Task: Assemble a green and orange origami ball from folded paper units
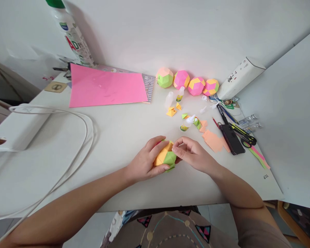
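Observation:
A folded paper ball (161, 158) with orange, green and a little pink rests in my left hand (142, 161), whose fingers and thumb wrap round its left side. My right hand (197, 155) is closed at the ball's right edge, thumb and forefinger pinched against the paper. Its other fingers are curled and partly hidden behind the ball. Just beyond the hands stand a small glue bottle (185, 127) and several folded orange and green paper pieces (171, 111).
Several finished paper balls (181, 80) line the wall. Pink sheets (108, 88) lie at back left, near a tall bottle (74, 38). A white cable (86, 137) loops on the left. A phone (231, 138), scissors (248, 140) and peach paper scraps (214, 141) lie right.

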Motion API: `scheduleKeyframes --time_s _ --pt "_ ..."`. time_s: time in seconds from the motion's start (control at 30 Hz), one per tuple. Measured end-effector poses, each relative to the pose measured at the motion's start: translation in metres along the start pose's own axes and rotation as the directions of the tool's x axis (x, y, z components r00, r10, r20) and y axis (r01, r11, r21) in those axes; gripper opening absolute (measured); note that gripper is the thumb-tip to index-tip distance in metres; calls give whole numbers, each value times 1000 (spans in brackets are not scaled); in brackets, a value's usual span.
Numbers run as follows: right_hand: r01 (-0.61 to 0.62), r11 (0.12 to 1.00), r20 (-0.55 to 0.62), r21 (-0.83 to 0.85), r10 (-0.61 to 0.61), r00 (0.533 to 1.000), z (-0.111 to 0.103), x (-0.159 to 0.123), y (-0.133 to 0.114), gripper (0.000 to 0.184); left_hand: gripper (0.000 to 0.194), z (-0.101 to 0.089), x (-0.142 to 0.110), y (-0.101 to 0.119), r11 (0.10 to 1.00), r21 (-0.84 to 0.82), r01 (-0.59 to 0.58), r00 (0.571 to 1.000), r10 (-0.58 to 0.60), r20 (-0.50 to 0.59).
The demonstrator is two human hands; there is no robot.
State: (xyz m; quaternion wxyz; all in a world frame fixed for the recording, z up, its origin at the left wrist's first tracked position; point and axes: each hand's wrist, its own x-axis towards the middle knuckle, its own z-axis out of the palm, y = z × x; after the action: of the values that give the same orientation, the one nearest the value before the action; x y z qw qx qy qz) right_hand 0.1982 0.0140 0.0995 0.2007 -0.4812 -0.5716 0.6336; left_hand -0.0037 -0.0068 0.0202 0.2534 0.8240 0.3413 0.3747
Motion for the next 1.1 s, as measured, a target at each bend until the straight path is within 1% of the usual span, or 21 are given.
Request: scheduleKeyframes --time_s 0.07,0.17,0.3,0.4,0.47,0.5,0.6,0.67,0.77,0.9,1.0,1.1 --pt "2 1000 -24 -24 -2 1000 -1 0 0 34 62 0 -1 0 1000 3 11 1000 -11 -26" --pt "11 999 -39 -47 -13 999 -1 1 1 32 56 0 -1 0 998 -5 64 996 -64 -63" --pt "21 998 -26 -54 -23 999 -2 2 2 31 53 -1 1 1 994 -25 109 992 -110 -58" --pt "3 999 -5 -34 -3 1000 -6 3 0 32 52 -2 3 2 988 -9 151 987 -151 -49" --pt "-15 1000 54 -6 15 998 -12 4 -1 33 51 -3 4 3 981 -5 194 980 -194 -39" --pt "-12 1000 103 10 11 995 -16 6 0 35 50 -3 4 3 976 -5 216 976 -216 -35" --pt "66 997 272 38 -74 960 -28 12 4 42 46 -3 6 3 962 -18 272 961 -273 -45" --pt "113 993 330 23 -115 937 -33 16 7 47 44 -2 6 3 946 -62 317 945 -321 -64" --pt "119 992 322 -35 -102 941 -35 21 11 47 40 -1 6 2 918 -181 353 921 -375 -106" --pt "88 994 261 -60 -69 963 -31 24 15 36 37 0 5 1 900 -291 323 915 -375 -146" --pt "68 996 220 -56 -54 974 -30 25 18 29 37 -1 5 1 893 -319 317 922 -369 -116" --pt "56 997 247 -51 -42 968 -30 27 19 27 37 -3 6 4 899 -317 302 939 -338 -63"
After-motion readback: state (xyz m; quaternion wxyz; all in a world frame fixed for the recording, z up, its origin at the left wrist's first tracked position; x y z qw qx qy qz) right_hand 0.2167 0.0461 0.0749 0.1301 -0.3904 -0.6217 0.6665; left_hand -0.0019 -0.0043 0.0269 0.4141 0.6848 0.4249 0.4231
